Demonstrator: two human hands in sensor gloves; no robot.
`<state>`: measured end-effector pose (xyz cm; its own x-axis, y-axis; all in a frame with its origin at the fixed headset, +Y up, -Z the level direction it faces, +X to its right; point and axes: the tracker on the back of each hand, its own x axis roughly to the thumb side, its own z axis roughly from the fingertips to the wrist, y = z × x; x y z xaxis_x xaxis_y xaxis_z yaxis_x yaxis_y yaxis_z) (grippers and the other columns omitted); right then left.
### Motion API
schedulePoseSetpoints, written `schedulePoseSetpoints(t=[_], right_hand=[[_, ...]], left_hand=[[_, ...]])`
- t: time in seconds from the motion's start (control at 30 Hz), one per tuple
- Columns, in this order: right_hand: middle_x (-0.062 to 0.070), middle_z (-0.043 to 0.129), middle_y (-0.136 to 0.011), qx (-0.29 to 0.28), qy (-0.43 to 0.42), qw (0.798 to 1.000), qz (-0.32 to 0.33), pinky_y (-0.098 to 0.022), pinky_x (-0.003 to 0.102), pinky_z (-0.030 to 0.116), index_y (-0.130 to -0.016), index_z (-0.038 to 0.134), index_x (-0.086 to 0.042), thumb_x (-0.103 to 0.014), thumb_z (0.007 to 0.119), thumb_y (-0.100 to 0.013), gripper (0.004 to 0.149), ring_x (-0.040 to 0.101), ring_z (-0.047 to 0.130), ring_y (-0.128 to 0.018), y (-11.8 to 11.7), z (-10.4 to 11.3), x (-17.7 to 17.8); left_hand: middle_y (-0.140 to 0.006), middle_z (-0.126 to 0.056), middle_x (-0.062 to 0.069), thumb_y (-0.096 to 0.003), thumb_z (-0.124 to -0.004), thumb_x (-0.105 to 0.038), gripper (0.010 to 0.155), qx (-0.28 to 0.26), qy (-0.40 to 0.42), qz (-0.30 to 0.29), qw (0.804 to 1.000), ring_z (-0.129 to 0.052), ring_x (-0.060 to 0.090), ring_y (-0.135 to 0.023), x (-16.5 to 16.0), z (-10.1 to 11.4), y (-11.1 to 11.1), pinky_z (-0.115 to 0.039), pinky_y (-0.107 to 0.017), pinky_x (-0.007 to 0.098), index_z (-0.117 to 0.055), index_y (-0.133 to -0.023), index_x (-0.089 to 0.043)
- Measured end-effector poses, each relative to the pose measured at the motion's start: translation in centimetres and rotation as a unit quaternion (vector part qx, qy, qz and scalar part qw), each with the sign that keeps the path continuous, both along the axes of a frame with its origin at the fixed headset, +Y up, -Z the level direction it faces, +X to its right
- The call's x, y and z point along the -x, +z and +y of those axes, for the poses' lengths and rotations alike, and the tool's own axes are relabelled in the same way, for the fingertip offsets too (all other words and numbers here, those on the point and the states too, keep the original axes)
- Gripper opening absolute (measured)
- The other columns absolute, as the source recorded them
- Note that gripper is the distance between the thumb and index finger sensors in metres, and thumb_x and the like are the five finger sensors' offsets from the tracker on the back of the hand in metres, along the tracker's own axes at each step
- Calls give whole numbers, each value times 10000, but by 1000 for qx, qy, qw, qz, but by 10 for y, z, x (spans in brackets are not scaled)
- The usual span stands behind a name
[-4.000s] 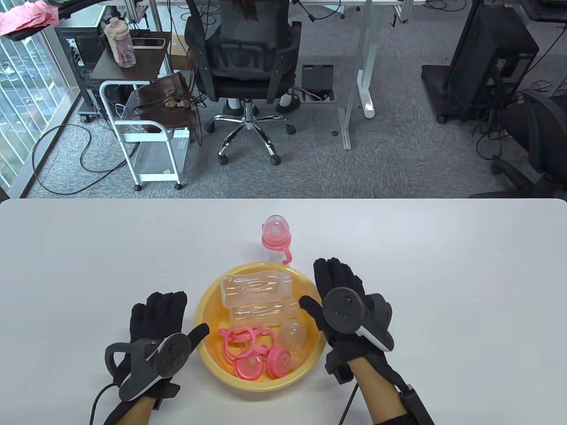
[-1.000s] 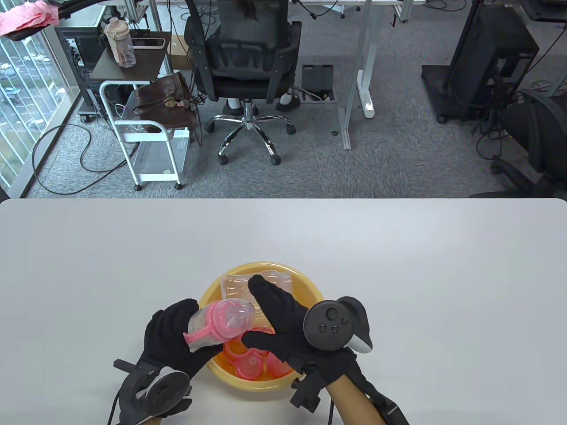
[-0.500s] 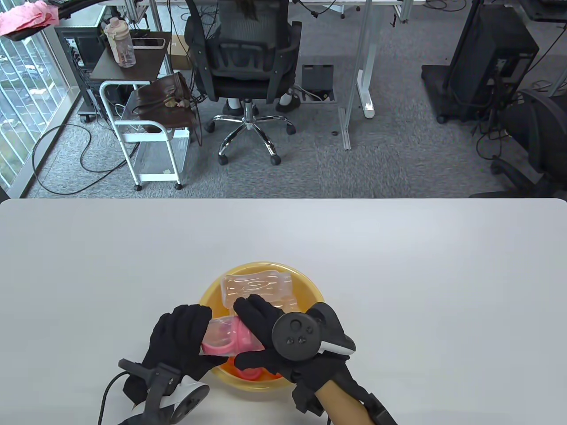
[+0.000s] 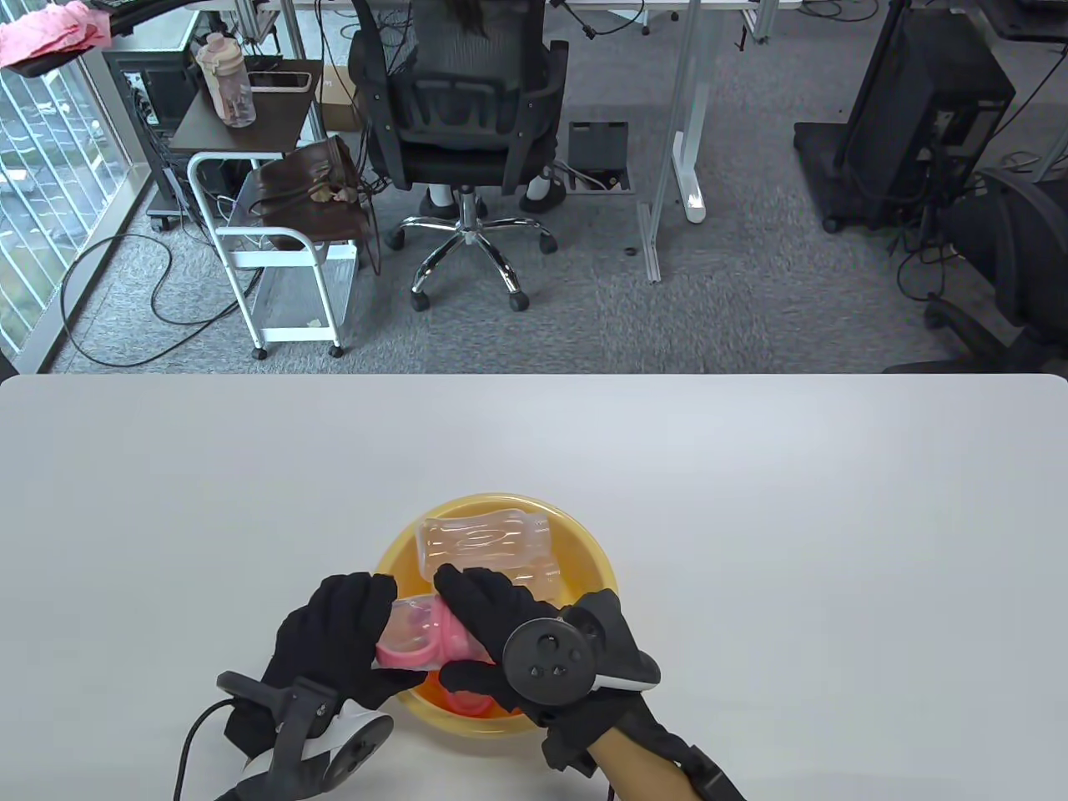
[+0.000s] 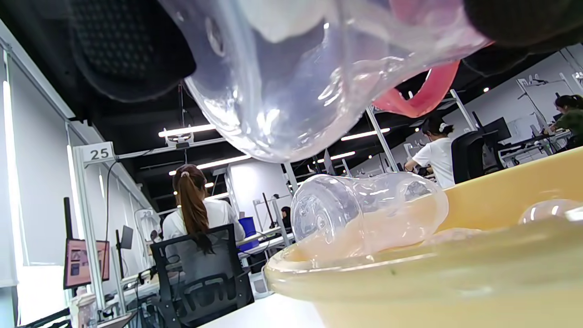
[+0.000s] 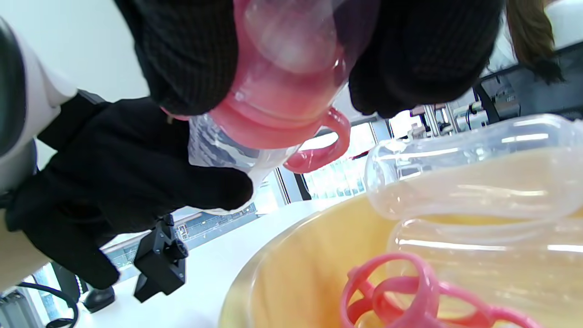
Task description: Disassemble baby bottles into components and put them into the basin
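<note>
Writing: 1 legible marking, the numeral "25" on a white sign [image 5: 99, 154] on a post in the far office, seen from my left wrist view. I can read no brand on the bottles.

Held item: 1 baby bottle [image 4: 415, 634], clear ribbed plastic body, pink screw collar with a curved pink handle [image 6: 321, 150], clear domed cap over the teat. It lies roughly level above the near-left rim of the basin [image 4: 602, 561]. My left hand [image 4: 334, 642] has its grip closed round the clear body; my right hand [image 4: 492, 630] has its grip closed round the pink collar and cap end. Both wear black knit gloves, 1 grey tracker strapped on each.

Basin: 1, round, yellow, smooth plastic, on the near middle of the white table [image 4: 793, 517].

In the basin, counted as far as visible:
- 2 clear waisted bottle bodies [image 4: 484, 538], lying on their sides at the far side, 1 against the other.
- Pink ring-shaped handle pieces [image 6: 410, 291], interlocked; exact count I cannot tell.
- 1 clear dome [image 5: 549, 210] at the right, partly hidden.

Beyond the table: 1 black mesh office chair [image 4: 463, 108] with a person seated in it, 1 white wire trolley [image 4: 275, 259].
</note>
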<state>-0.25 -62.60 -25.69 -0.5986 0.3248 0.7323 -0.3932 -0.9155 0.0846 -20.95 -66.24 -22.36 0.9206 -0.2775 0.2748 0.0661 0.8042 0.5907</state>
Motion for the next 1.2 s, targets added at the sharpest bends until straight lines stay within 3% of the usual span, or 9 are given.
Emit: schedulePoseSetpoints(t=[0.47,0.73,0.8,0.83,0.87,0.93,1.03,1.1,1.2], right_hand=[[369,566,-1041,-22,-21,999,-21,-422,445,909,-1137,404,-37,-453,750,-515,824,504,904,-620,2,-9,4],[374,562,-1037,-42,-12,999,-29,-418,441,914,-1137,393,-30,-458,725,-517,823,496,908,-613,4,-10,6],[380,562,-1030,-59,-19,997,-40,-406,443,915,-1135,395,-20,-455,719,-518,821,496,908,-601,4,-10,6],[366,585,-1007,-101,-33,990,-96,-374,446,918,-1122,395,1,-416,714,-546,779,490,918,-578,7,-12,2],[343,618,-998,-136,-51,984,-107,-348,414,935,-1117,418,-9,-431,707,-544,768,461,943,-554,4,-6,1],[336,606,-1011,-113,-60,987,-100,-361,408,932,-1121,413,-19,-453,720,-538,789,450,940,-565,4,-3,0],[333,542,-1064,-83,-49,991,-97,-442,459,899,-1140,398,-64,-442,748,-538,792,492,893,-641,3,1,-2],[323,530,-1080,-101,-48,989,-101,-476,472,888,-1145,413,-99,-438,774,-529,790,500,878,-678,3,2,-4],[332,454,-1113,-71,-51,990,-111,-546,512,844,-1159,423,-140,-396,803,-531,778,540,829,-750,-1,4,-8]], left_hand=[[-954,-819,139,-303,-723,-754,949,64,-6,11,998,-953,317,-844,2,7,-6,-938,-428,477,-636,-1033,-154],[-957,-812,141,-302,-729,-751,962,71,-10,17,997,-945,320,-850,3,8,-7,-937,-433,482,-642,-1035,-133],[-947,-824,145,-310,-723,-755,962,76,-2,24,997,-954,324,-837,3,8,-8,-941,-422,482,-656,-1030,-120],[-908,-864,160,-336,-696,-769,956,68,25,59,996,-991,327,-780,7,9,-10,-956,-394,480,-695,-1012,-93],[-895,-876,145,-357,-666,-792,955,106,68,48,991,-1004,307,-761,10,11,-11,-967,-378,451,-698,-1010,-95],[-904,-855,207,-346,-741,-739,956,121,129,38,983,-966,383,-773,10,10,-10,-914,-415,537,-701,-1014,-56],[-940,-828,134,-346,-668,-780,953,89,47,59,993,-957,306,-816,12,5,-10,-914,-489,485,-651,-1033,-120],[-951,-817,132,-339,-673,-774,953,85,58,64,993,-945,309,-830,17,1,-12,-901,-507,493,-641,-1037,-126],[-959,-805,135,-336,-679,-766,953,87,89,73,990,-934,319,-839,27,-4,-16,-882,-529,504,-632,-1040,-126]])
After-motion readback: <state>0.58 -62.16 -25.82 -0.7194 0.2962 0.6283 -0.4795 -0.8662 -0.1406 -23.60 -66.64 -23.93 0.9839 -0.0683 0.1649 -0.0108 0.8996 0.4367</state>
